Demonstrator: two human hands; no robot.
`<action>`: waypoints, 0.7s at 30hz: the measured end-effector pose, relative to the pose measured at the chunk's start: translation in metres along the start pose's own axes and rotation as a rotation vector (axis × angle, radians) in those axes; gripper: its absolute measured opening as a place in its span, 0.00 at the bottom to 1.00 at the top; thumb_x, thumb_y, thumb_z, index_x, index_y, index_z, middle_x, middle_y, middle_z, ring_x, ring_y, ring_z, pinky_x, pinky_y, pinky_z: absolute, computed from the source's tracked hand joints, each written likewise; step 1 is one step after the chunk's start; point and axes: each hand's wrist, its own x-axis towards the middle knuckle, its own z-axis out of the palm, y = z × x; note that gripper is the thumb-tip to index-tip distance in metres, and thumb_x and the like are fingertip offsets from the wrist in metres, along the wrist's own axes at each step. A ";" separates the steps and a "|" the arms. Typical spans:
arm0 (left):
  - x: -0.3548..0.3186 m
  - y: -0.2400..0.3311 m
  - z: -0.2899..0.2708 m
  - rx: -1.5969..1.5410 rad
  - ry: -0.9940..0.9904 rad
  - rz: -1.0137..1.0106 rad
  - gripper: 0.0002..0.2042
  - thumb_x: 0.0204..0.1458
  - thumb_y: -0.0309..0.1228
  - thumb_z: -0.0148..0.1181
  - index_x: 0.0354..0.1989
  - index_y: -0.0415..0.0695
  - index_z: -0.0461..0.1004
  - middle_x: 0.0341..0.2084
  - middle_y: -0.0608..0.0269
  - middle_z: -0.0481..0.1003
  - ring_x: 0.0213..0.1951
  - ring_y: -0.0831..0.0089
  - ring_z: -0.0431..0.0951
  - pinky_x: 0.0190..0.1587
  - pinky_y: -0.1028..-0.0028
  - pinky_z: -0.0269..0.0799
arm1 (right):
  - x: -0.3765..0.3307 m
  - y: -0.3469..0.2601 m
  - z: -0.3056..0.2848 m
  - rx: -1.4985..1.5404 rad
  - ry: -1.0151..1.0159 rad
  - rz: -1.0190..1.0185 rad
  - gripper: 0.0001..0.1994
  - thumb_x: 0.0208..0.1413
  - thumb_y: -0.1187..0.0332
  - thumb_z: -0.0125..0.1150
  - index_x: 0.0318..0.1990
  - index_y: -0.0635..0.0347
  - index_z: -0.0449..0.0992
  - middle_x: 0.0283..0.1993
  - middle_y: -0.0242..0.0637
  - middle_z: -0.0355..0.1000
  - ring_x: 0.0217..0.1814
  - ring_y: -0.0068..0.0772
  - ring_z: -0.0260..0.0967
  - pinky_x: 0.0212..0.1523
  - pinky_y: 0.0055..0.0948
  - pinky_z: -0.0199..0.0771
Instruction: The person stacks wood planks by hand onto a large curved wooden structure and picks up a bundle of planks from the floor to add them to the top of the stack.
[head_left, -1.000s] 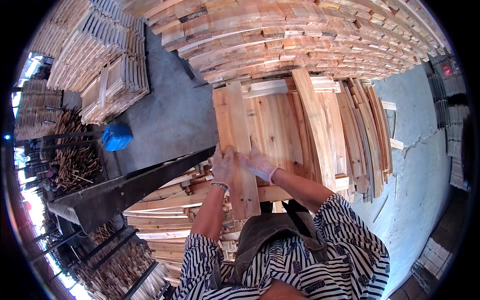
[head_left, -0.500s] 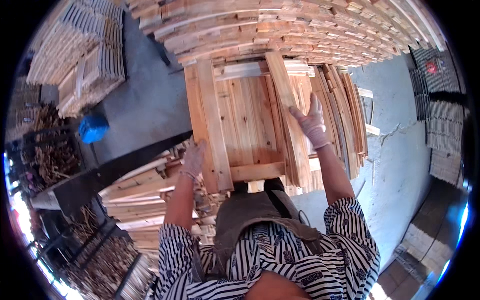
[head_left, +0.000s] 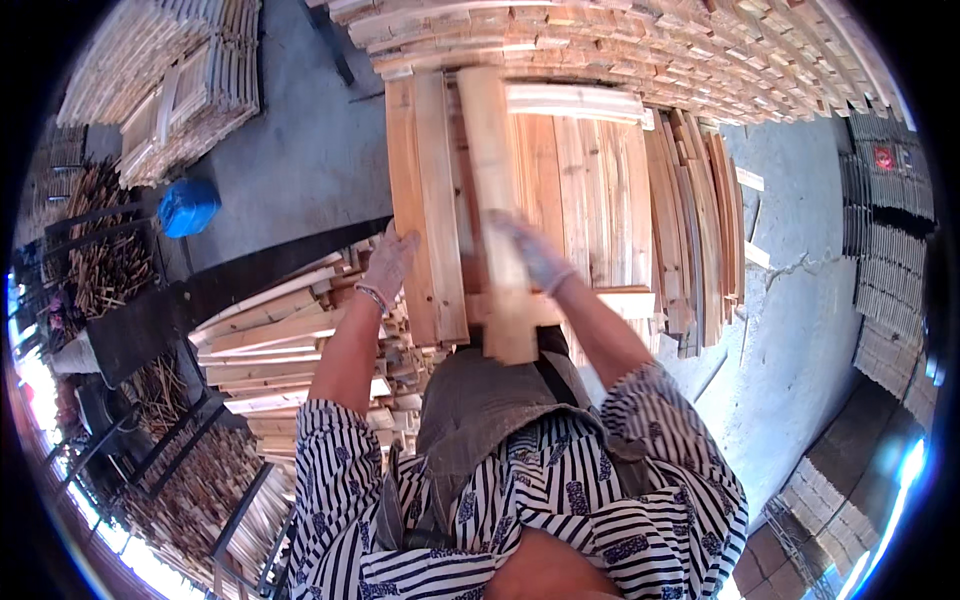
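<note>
Lumber yard; R hand (head_left: 535, 255) gripping plank (head_left: 497, 200).

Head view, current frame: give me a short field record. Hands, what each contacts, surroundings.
left hand: gloved left hand rests on the left edge of the wooden panel
right hand: gloved right hand grips a loose plank lying lengthwise over the panel; plank is motion-blurred
panel: slatted boards, flat in front of the person
left of panel: stacked planks; dark metal beam
far left: blue bag on the concrete floor
top: long pile of lumber
right: boards on edge
</note>
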 end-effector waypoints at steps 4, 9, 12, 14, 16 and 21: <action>-0.006 0.028 0.015 0.261 0.005 -0.077 0.21 0.65 0.31 0.51 0.64 0.39 0.60 0.44 0.64 0.73 0.42 0.76 0.70 0.49 0.75 0.70 | 0.019 -0.016 0.062 -0.213 0.231 0.107 0.60 0.57 0.46 0.65 0.73 0.71 0.20 0.73 0.58 0.55 0.79 0.45 0.47 0.77 0.38 0.43; 0.001 0.014 0.009 0.209 0.087 0.046 0.24 0.63 0.35 0.54 0.65 0.40 0.60 0.46 0.61 0.75 0.45 0.74 0.74 0.46 0.73 0.73 | 0.013 -0.043 0.135 -1.336 0.598 0.048 0.53 0.53 0.48 0.67 0.74 0.61 0.35 0.73 0.65 0.47 0.75 0.58 0.51 0.69 0.45 0.60; 0.008 0.014 0.002 0.512 0.103 -0.081 0.25 0.61 0.33 0.55 0.65 0.39 0.58 0.49 0.55 0.75 0.45 0.68 0.77 0.46 0.71 0.74 | 0.013 -0.034 0.132 -1.479 0.625 0.018 0.46 0.52 0.55 0.65 0.72 0.55 0.43 0.71 0.63 0.47 0.66 0.63 0.63 0.63 0.49 0.68; -0.001 0.045 0.029 0.754 0.142 -0.191 0.30 0.59 0.39 0.59 0.67 0.42 0.57 0.43 0.54 0.78 0.41 0.61 0.79 0.46 0.67 0.75 | 0.008 -0.042 0.124 -1.363 0.634 0.136 0.45 0.52 0.59 0.64 0.72 0.55 0.43 0.68 0.63 0.51 0.63 0.63 0.65 0.62 0.50 0.69; 0.000 0.059 0.032 0.649 0.210 0.006 0.38 0.56 0.44 0.62 0.69 0.38 0.52 0.55 0.40 0.69 0.55 0.48 0.72 0.57 0.62 0.68 | -0.007 -0.054 0.122 -1.305 0.578 0.035 0.44 0.53 0.61 0.62 0.73 0.55 0.43 0.67 0.63 0.54 0.62 0.64 0.66 0.61 0.49 0.69; 0.009 0.080 0.088 1.205 0.305 -0.197 0.65 0.40 0.61 0.69 0.74 0.37 0.31 0.73 0.33 0.38 0.73 0.40 0.43 0.72 0.54 0.48 | -0.022 -0.036 0.056 -1.409 0.676 -0.132 0.37 0.58 0.62 0.57 0.72 0.54 0.47 0.62 0.62 0.61 0.63 0.59 0.67 0.61 0.47 0.69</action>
